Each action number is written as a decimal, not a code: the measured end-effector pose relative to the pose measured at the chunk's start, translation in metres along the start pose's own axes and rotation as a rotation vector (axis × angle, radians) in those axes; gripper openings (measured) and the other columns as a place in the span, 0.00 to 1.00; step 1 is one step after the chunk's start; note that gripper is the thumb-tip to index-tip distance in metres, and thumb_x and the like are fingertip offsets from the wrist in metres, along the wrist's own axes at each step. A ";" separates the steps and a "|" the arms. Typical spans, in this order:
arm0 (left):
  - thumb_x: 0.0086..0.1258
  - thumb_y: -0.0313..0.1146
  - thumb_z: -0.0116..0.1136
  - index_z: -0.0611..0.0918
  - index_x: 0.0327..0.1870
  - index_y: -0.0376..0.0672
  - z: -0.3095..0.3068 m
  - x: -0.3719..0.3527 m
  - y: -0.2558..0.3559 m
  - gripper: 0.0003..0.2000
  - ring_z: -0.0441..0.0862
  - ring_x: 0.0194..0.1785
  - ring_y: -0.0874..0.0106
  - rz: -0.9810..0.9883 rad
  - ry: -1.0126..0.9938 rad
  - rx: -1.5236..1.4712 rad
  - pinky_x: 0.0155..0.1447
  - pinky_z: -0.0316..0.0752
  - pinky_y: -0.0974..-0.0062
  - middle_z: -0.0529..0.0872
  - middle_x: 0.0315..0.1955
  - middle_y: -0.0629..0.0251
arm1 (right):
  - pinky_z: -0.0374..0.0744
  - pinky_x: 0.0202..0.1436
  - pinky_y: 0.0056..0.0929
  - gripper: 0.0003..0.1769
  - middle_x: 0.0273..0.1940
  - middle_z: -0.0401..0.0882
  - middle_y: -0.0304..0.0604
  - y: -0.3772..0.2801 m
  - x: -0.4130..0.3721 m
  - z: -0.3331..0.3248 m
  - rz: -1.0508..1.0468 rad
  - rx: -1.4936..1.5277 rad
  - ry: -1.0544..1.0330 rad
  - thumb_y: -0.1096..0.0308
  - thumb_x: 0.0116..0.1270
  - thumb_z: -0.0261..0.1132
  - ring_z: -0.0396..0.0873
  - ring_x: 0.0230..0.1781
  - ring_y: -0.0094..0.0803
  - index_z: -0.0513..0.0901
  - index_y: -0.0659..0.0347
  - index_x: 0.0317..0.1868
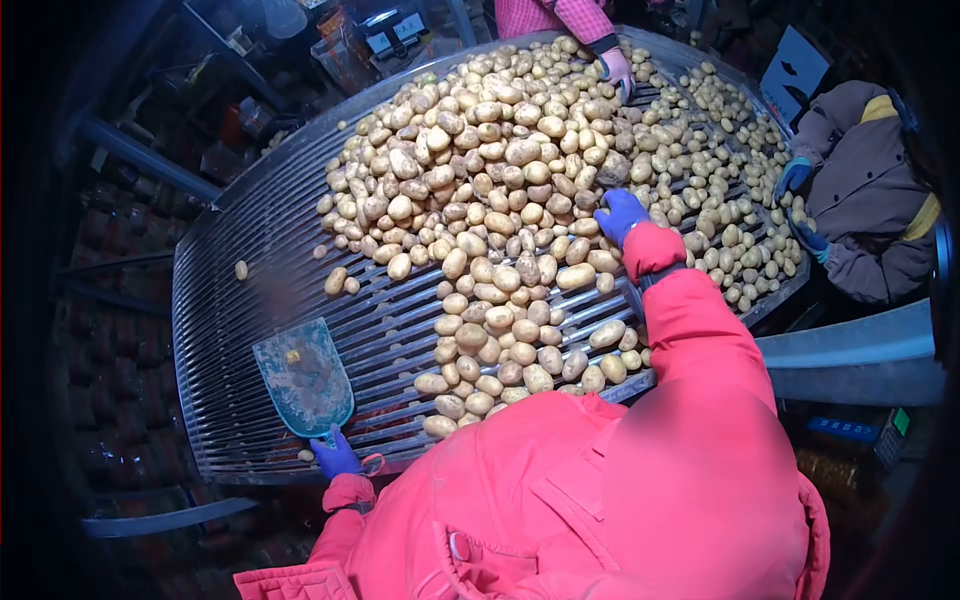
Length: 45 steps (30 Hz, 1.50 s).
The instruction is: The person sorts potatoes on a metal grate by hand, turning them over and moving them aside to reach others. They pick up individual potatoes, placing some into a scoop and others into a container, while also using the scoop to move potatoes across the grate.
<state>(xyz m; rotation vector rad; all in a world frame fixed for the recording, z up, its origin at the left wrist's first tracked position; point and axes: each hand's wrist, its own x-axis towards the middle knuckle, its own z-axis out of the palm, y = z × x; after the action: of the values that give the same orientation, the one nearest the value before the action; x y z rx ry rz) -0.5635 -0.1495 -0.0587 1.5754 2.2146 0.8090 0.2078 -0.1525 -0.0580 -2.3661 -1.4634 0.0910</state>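
My left hand, in a blue glove, grips the handle of a teal scoop near the front left edge of the slatted metal table. The scoop lies on the slats, dirt-smeared, with a small yellowish piece on it. My right hand, also blue-gloved, reaches over the right side of the large potato heap. Its fingers touch or nearly touch a dark, clod-like lump; whether they hold anything is unclear. More potatoes lie in front of me.
Across the table, a co-worker's pink-gloved hand is among the potatoes. At the right, another co-worker has blue-gloved hands at the table's edge. A blue curved rail stands right of me; a few potatoes lie on the left slats.
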 end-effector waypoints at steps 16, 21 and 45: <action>0.74 0.48 0.61 0.72 0.60 0.32 -0.001 -0.009 0.015 0.27 0.83 0.51 0.53 0.073 0.048 0.002 0.55 0.75 0.60 0.85 0.51 0.46 | 0.79 0.56 0.45 0.25 0.46 0.84 0.56 -0.019 -0.051 -0.035 0.220 -0.028 -0.153 0.49 0.63 0.66 0.83 0.48 0.53 0.83 0.58 0.53; 0.74 0.48 0.62 0.73 0.59 0.33 -0.003 -0.008 0.019 0.26 0.84 0.51 0.53 0.025 0.035 0.066 0.54 0.75 0.59 0.85 0.50 0.46 | 0.76 0.61 0.44 0.26 0.51 0.80 0.54 -0.034 -0.003 0.022 0.037 0.413 0.303 0.55 0.59 0.73 0.78 0.55 0.50 0.80 0.57 0.56; 0.75 0.49 0.61 0.72 0.62 0.33 -0.004 -0.006 0.017 0.27 0.83 0.54 0.52 -0.002 -0.003 0.057 0.56 0.76 0.59 0.84 0.53 0.46 | 0.79 0.58 0.48 0.22 0.54 0.77 0.55 -0.102 -0.071 0.003 -0.233 0.098 -0.477 0.69 0.59 0.65 0.79 0.53 0.56 0.80 0.49 0.56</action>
<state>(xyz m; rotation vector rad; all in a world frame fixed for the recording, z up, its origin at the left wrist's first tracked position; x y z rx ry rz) -0.5505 -0.1517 -0.0458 1.5989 2.2562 0.7487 0.0865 -0.1732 -0.0364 -2.1669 -1.8840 0.6898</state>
